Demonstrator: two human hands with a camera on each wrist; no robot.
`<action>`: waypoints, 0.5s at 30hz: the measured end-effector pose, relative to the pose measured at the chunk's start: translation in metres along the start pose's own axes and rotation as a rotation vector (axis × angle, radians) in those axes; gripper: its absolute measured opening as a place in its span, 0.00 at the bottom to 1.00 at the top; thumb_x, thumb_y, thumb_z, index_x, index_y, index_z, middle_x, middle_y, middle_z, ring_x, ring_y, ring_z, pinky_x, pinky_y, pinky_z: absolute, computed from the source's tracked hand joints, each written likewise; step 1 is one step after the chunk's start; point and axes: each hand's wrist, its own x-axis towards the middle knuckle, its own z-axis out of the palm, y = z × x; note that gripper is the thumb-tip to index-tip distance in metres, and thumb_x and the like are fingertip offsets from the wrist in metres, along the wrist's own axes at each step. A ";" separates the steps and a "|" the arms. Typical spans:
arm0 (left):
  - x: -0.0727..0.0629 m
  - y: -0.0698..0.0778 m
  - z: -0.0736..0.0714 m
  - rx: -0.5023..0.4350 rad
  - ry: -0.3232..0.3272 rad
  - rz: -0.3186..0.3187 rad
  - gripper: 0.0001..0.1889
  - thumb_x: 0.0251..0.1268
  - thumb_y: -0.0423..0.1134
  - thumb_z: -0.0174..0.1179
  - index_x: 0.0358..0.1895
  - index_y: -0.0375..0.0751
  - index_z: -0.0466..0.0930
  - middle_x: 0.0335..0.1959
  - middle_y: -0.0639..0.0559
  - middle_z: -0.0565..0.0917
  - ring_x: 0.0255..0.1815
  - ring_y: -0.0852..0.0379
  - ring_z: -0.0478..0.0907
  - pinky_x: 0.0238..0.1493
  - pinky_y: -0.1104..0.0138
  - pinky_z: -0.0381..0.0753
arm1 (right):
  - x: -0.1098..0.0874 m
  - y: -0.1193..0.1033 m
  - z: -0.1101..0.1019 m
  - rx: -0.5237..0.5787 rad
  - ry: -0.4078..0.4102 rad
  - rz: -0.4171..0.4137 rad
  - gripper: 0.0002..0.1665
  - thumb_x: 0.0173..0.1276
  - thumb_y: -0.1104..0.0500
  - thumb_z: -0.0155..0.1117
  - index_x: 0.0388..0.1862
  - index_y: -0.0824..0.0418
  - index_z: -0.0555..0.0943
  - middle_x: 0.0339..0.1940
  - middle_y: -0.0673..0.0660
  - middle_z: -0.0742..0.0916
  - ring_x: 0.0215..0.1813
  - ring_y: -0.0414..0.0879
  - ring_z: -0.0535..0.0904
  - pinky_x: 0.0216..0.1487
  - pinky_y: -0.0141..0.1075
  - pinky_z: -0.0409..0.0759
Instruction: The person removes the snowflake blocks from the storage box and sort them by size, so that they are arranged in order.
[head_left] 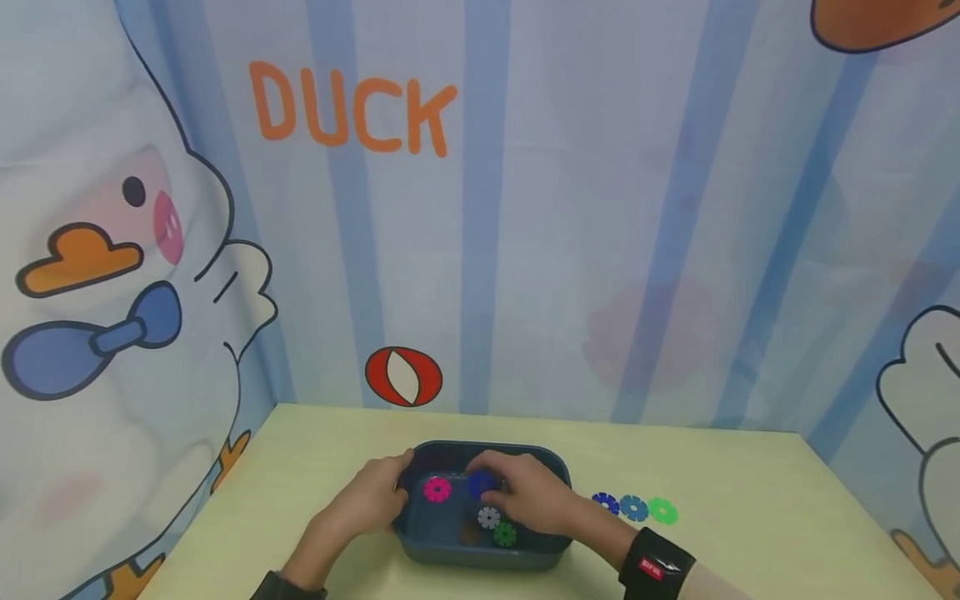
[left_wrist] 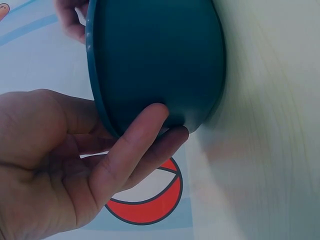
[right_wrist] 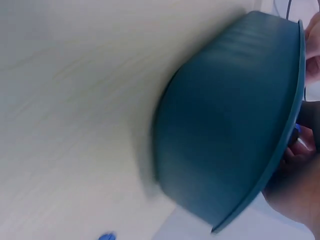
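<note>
1. Head view: we see a blue disc [head_left: 480, 483] within the tub [head_left: 480, 557], pinched by the right hand [head_left: 528, 493]; blur leaves us unsure whether it clears the bottom.
2. Apart from it, the left hand [head_left: 370, 496] grips the tub's left end, probably to steady it.
3. Inside lie a pink disc [head_left: 437, 489], white disc [head_left: 489, 518] and green disc [head_left: 505, 534], loose.
4. Rightward, a dark-blue disc [head_left: 605, 503], light-blue disc [head_left: 633, 508] and bright-green disc [head_left: 663, 511] lie side by side on the table [head_left: 757, 517], perhaps lined up for order.
</note>
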 end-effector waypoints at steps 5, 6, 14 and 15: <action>0.001 -0.001 0.001 -0.005 -0.007 -0.010 0.33 0.71 0.20 0.55 0.79 0.24 0.61 0.72 0.25 0.74 0.17 0.55 0.82 0.21 0.63 0.84 | -0.011 0.012 -0.014 0.015 0.086 0.008 0.22 0.74 0.64 0.69 0.65 0.59 0.79 0.30 0.44 0.81 0.27 0.34 0.68 0.32 0.31 0.70; 0.001 -0.001 0.001 -0.006 -0.008 -0.011 0.33 0.71 0.20 0.54 0.79 0.24 0.61 0.72 0.25 0.74 0.17 0.55 0.82 0.21 0.63 0.84 | -0.014 0.015 -0.017 0.030 0.099 0.009 0.22 0.74 0.64 0.69 0.65 0.60 0.79 0.29 0.45 0.81 0.26 0.33 0.68 0.32 0.30 0.70; 0.000 0.000 0.001 -0.009 -0.003 -0.014 0.33 0.71 0.19 0.54 0.79 0.24 0.62 0.72 0.25 0.74 0.17 0.55 0.81 0.21 0.62 0.84 | -0.035 0.034 -0.042 0.064 0.216 0.063 0.20 0.75 0.63 0.68 0.64 0.55 0.82 0.28 0.47 0.80 0.23 0.34 0.67 0.27 0.31 0.71; 0.000 0.000 0.000 -0.009 -0.004 -0.013 0.33 0.70 0.19 0.54 0.79 0.24 0.62 0.72 0.25 0.74 0.17 0.55 0.81 0.21 0.63 0.84 | -0.038 0.037 -0.045 0.060 0.228 0.071 0.20 0.76 0.63 0.68 0.65 0.54 0.82 0.28 0.47 0.80 0.23 0.35 0.68 0.26 0.31 0.71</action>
